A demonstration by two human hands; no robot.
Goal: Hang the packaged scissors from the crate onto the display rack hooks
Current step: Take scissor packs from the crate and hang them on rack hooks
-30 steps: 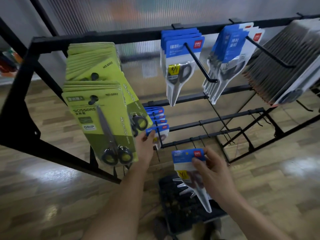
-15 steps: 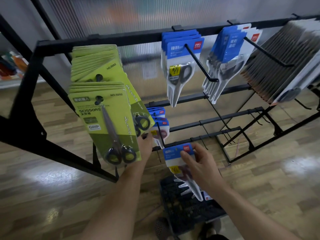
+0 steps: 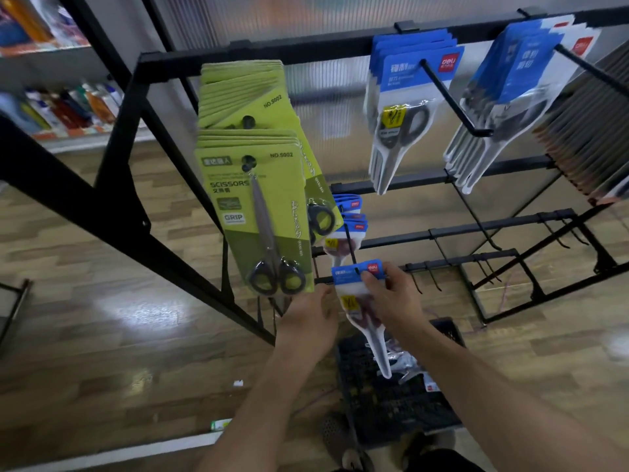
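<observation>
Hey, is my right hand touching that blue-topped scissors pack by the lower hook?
Touching. The head view shows the right hand pinching the blue-topped scissors pack at its blue header, with a digit lying across the card's front.

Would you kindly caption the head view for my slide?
Right hand holds a blue scissors pack at a low rack hook.

Soft daylight is coming through the translucent ribbed panel [image 3: 323, 15] behind the display rack [image 3: 112, 206], keeping the scene fairly bright and the shadows faint. The glossy wooden floor [image 3: 61, 335] is throwing back a pale patch of glare at left. The wide lens is bowing the rack's bars toward the edges. The shelf of bottles [image 3: 68, 107] is blurring at upper left, the blue scissors pack [image 3: 343, 277] is smearing slightly, and the green scissors cards [image 3: 252, 212] are reading sharp.
</observation>
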